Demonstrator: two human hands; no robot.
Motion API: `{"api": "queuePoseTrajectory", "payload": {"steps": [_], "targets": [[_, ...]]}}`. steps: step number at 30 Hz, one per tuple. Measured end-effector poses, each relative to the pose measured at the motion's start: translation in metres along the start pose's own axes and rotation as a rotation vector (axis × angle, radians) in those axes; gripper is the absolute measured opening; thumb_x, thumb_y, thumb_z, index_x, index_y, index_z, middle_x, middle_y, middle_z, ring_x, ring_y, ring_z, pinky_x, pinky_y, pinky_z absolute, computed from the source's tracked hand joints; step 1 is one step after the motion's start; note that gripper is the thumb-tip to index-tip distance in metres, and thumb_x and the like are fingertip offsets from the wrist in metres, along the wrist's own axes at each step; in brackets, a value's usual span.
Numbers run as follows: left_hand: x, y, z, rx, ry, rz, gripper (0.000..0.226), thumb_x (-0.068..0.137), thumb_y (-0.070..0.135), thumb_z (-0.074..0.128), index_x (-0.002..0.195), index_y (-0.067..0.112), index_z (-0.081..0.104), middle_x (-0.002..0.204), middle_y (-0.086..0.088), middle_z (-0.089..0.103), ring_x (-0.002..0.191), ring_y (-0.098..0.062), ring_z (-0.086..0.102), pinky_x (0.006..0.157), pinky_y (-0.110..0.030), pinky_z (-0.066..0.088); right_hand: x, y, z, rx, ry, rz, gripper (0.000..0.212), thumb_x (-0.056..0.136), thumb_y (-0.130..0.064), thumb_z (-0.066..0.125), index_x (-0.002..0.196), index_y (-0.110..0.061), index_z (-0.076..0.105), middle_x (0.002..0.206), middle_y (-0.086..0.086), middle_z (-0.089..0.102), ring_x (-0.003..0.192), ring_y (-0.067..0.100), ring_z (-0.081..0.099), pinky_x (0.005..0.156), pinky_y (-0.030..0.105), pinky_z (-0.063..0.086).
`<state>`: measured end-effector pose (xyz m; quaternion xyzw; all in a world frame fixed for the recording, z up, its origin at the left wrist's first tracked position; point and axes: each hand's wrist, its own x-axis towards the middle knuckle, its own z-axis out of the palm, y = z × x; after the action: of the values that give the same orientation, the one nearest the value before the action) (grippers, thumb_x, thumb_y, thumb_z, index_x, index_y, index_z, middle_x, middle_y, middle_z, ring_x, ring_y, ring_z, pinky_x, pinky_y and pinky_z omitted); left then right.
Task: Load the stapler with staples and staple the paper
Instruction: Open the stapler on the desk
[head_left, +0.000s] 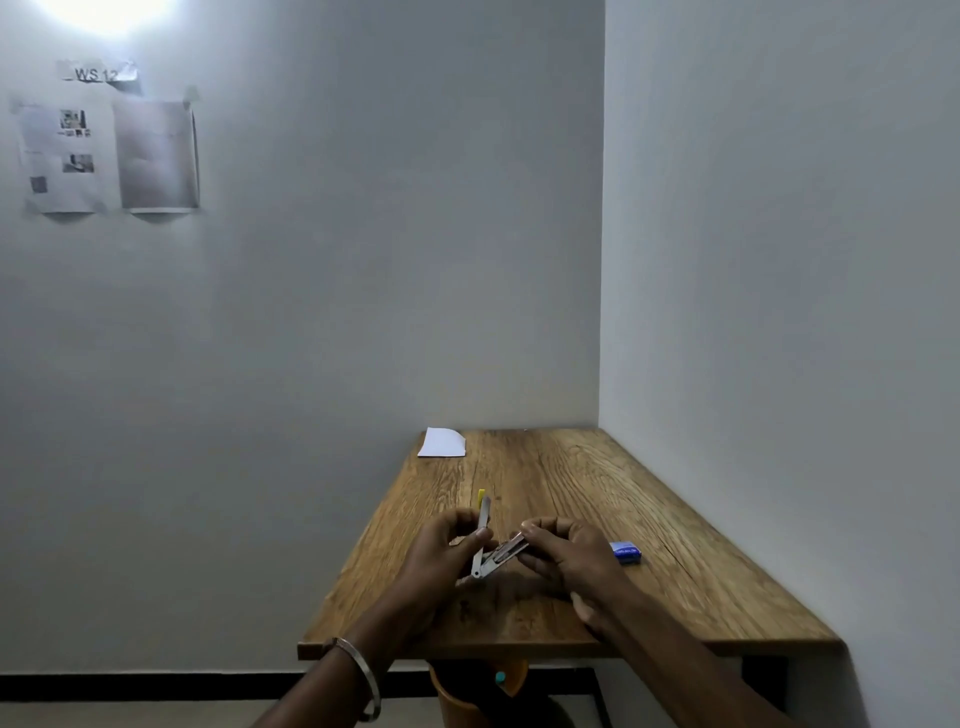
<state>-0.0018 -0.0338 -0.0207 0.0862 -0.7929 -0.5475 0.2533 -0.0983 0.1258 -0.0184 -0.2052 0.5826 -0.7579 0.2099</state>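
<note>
Stapler (485, 551) hinged open in a V above table (675, 545), near front edge. Left hand (441, 556) grips its upright arm; right hand (566, 556) pinches the lower arm. Staple box (626, 552) at 3 o'clock of hands; paper (442, 442) at 12 o'clock, far corner.

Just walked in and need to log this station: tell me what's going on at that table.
A person is loading a stapler over the wooden table. The left hand holds its raised top arm, so it is hinged open, while the right hand grips the lower part. A blue staple box lies right of the hands. The white paper sits untouched at the far left corner; nothing is stapled yet.
</note>
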Motion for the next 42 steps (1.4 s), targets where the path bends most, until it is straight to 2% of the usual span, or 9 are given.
{"api": "queuePoseTrajectory", "payload": {"steps": [4, 7, 10, 15, 24, 28, 32, 36, 42], "targets": [[-0.001, 0.001, -0.003, -0.178, -0.017, -0.085, 0.022, 0.098, 0.014, 0.055, 0.119, 0.016, 0.049, 0.117, -0.013, 0.064, 0.097, -0.013, 0.072, 0.076, -0.026, 0.059, 0.0, -0.002, -0.001, -0.063, 0.031, -0.015, 0.012, 0.091, -0.007, 0.07, 0.1, 0.0, 0.07, 0.097, 0.018, 0.076, 0.09, 0.026, 0.076, 0.071, 0.03, 0.063], [-0.001, 0.001, -0.007, -0.141, -0.047, -0.056, 0.044, 0.098, 0.012, 0.055, 0.129, 0.035, 0.035, 0.116, -0.012, 0.062, 0.098, -0.017, 0.072, 0.085, -0.035, 0.06, 0.0, -0.001, -0.004, -0.244, 0.02, -0.09, 0.008, 0.092, -0.007, 0.068, 0.1, -0.006, 0.07, 0.097, 0.013, 0.076, 0.091, 0.022, 0.076, 0.08, 0.035, 0.063], [-0.002, -0.001, -0.014, -0.014, -0.003, -0.012, 0.04, 0.094, 0.014, 0.062, 0.123, 0.034, 0.044, 0.114, -0.011, 0.064, 0.1, -0.019, 0.069, 0.087, -0.039, 0.06, 0.0, -0.002, -0.011, -0.458, 0.027, -0.171, 0.007, 0.093, -0.01, 0.068, 0.098, -0.013, 0.07, 0.095, 0.005, 0.075, 0.087, 0.015, 0.075, 0.078, 0.029, 0.063], [-0.004, -0.01, -0.037, 0.17, 0.121, 0.001, 0.033, 0.078, 0.022, 0.081, 0.101, 0.019, 0.057, 0.098, -0.004, 0.068, 0.089, -0.016, 0.068, 0.074, -0.028, 0.057, 0.002, -0.003, -0.023, -0.63, 0.018, -0.196, 0.011, 0.091, -0.013, 0.071, 0.101, -0.016, 0.072, 0.098, -0.001, 0.074, 0.091, 0.01, 0.072, 0.079, 0.025, 0.06], [-0.008, -0.016, -0.056, 0.522, -0.021, 0.062, 0.01, 0.076, 0.039, 0.08, 0.084, 0.035, 0.076, 0.084, 0.019, 0.073, 0.085, 0.012, 0.062, 0.068, -0.009, 0.049, 0.007, 0.001, -0.021, -0.89, 0.025, -0.227, 0.012, 0.086, -0.02, 0.076, 0.082, -0.031, 0.073, 0.086, -0.014, 0.071, 0.084, -0.001, 0.065, 0.066, 0.012, 0.046], [-0.007, -0.017, -0.056, 0.569, -0.05, 0.061, 0.006, 0.078, 0.039, 0.079, 0.081, 0.039, 0.074, 0.083, 0.021, 0.071, 0.084, 0.011, 0.061, 0.069, -0.011, 0.048, 0.009, 0.002, -0.023, -0.938, -0.003, -0.203, 0.011, 0.085, -0.025, 0.076, 0.078, -0.033, 0.073, 0.087, -0.014, 0.071, 0.085, -0.001, 0.065, 0.066, 0.014, 0.045], [-0.005, -0.016, -0.055, 0.575, -0.091, 0.065, 0.017, 0.079, 0.039, 0.077, 0.094, 0.038, 0.069, 0.097, 0.018, 0.067, 0.095, 0.0, 0.06, 0.078, -0.017, 0.049, 0.011, 0.003, -0.028, -0.914, -0.013, -0.208, 0.006, 0.084, -0.024, 0.077, 0.085, -0.03, 0.076, 0.092, -0.014, 0.072, 0.091, 0.0, 0.064, 0.071, 0.015, 0.045], [0.0, -0.002, -0.037, 0.614, -0.061, 0.243, 0.016, 0.087, 0.033, 0.071, 0.101, 0.039, 0.068, 0.106, 0.02, 0.066, 0.1, 0.0, 0.058, 0.082, -0.016, 0.048, 0.011, 0.004, -0.028, -0.913, -0.012, -0.228, 0.007, 0.087, -0.023, 0.074, 0.09, -0.029, 0.078, 0.094, -0.015, 0.072, 0.092, -0.001, 0.064, 0.073, 0.014, 0.046], [0.018, 0.024, -0.001, 0.868, -0.365, 0.42, 0.028, 0.096, 0.023, 0.059, 0.122, 0.032, 0.066, 0.125, 0.009, 0.061, 0.109, -0.006, 0.058, 0.09, -0.023, 0.051, 0.007, 0.003, -0.028, -0.934, -0.021, -0.248, 0.008, 0.088, -0.024, 0.073, 0.091, -0.027, 0.079, 0.089, -0.014, 0.075, 0.088, -0.001, 0.068, 0.076, 0.015, 0.051]]}}
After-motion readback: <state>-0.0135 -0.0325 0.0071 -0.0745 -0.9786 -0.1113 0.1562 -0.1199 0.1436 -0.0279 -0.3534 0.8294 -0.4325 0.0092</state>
